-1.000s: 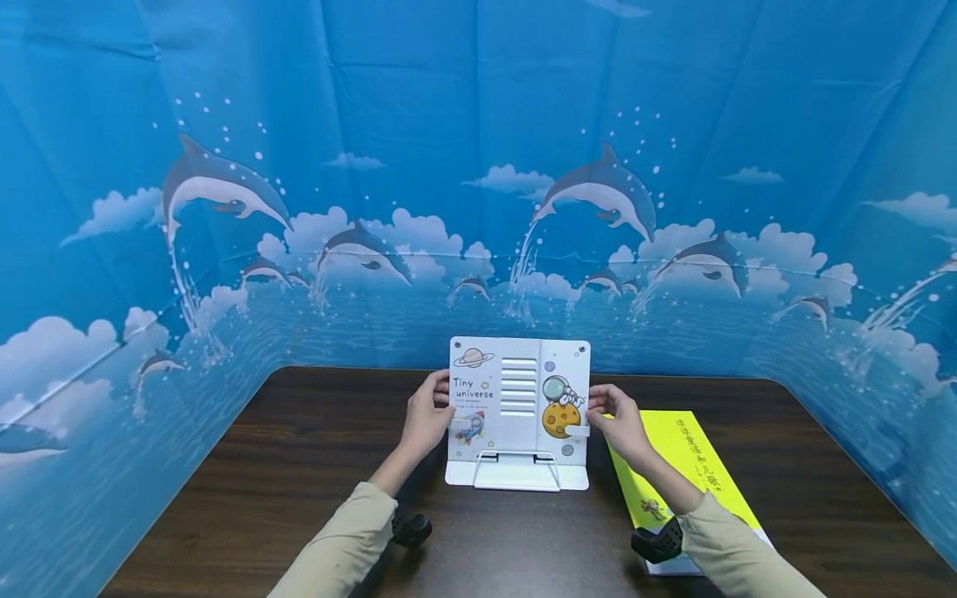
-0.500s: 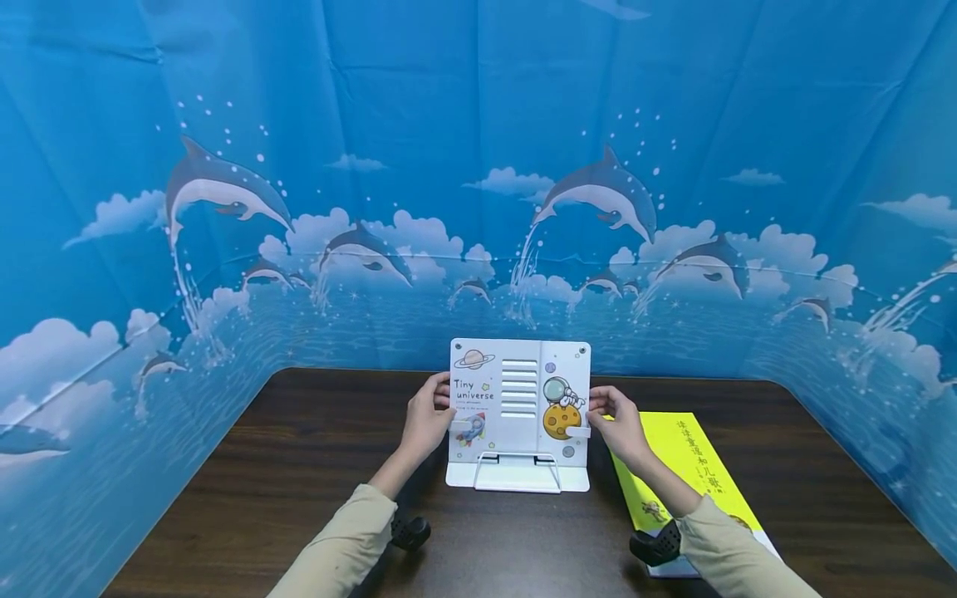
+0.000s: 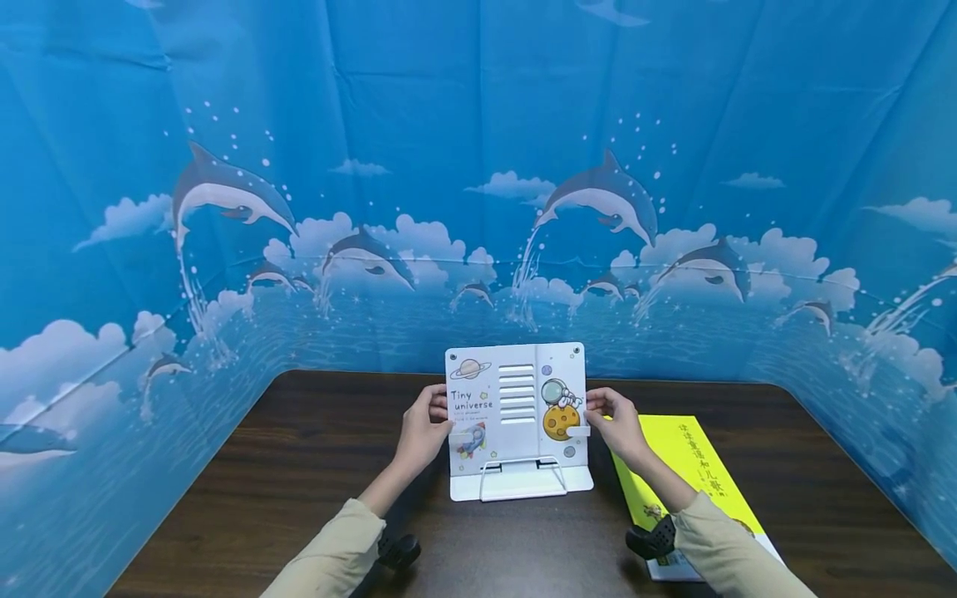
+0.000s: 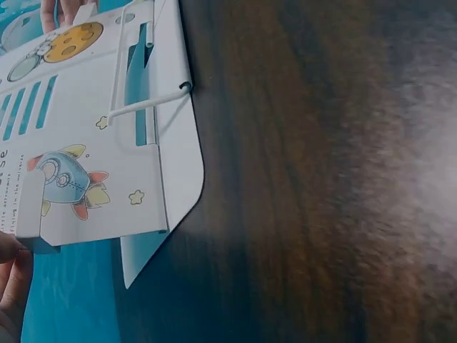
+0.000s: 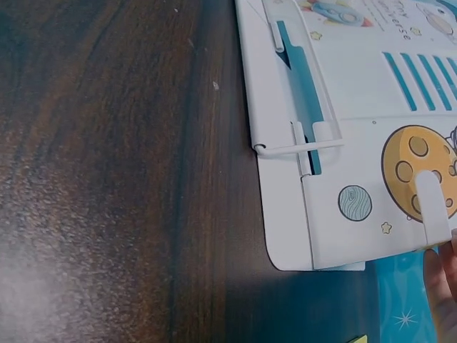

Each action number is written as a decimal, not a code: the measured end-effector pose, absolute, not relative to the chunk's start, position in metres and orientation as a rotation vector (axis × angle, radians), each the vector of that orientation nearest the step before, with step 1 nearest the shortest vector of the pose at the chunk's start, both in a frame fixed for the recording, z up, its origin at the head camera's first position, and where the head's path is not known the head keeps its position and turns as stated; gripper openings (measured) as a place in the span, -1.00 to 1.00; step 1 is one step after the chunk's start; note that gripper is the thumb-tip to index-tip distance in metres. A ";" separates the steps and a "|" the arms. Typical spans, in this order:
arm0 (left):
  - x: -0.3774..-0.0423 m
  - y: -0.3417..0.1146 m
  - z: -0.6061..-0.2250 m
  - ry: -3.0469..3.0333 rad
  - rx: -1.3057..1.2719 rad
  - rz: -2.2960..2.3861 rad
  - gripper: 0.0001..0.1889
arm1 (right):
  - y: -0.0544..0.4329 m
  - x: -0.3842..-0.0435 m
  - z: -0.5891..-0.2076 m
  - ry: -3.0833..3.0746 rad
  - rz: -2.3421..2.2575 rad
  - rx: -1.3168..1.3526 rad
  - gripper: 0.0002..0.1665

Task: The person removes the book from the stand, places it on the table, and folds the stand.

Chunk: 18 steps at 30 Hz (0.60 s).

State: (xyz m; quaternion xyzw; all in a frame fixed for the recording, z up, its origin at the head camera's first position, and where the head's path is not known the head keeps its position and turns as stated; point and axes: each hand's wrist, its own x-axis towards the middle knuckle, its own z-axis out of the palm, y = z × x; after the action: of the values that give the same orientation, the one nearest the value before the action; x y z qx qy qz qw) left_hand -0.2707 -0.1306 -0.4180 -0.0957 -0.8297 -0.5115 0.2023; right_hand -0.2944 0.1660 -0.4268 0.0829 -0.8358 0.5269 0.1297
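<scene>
A white book stand (image 3: 519, 415) printed with a planet, a rocket and an astronaut stands upright on the table, slightly turned. Its base plate and wire ledge show at the bottom in both wrist views. My left hand (image 3: 420, 428) grips its left edge, thumb in front and fingers partly hidden behind. On the opposite edge, my right hand (image 3: 619, 423) holds on beside the small white page clip (image 5: 432, 207). Another clip (image 4: 32, 214) sits by the left thumb in the left wrist view.
A yellow book (image 3: 699, 465) lies on the dark wooden table (image 3: 299, 482), partly under the right forearm. Behind the table hangs a blue curtain (image 3: 419, 108) with dolphins. Each wrist wears a black device (image 3: 652, 538).
The book stand has turned a little, its left end coming nearer and lower in view. My left hand has shifted slightly down and left with it; the right hand has hardly moved.
</scene>
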 end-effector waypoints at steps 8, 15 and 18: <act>-0.255 -0.130 -0.417 -2.314 -0.260 -1.435 -0.53 | 0.163 -0.301 -0.424 -2.472 1.566 0.194 -0.75; -0.240 -0.122 -0.421 -2.286 -0.221 -1.467 -0.54 | 0.159 -0.306 -0.422 -2.437 1.667 0.091 -0.75; -0.233 -0.119 -0.423 -2.285 -0.211 -1.457 -0.54 | 0.156 -0.310 -0.422 -2.430 1.684 0.049 -0.76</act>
State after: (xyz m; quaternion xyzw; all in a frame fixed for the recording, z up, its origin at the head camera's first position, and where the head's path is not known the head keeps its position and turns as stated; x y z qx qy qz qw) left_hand -0.2331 -0.1193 -0.4230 -0.0760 -0.8219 -0.5241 0.2099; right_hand -0.3101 0.1558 -0.4224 0.0164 -0.8183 0.5671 0.0924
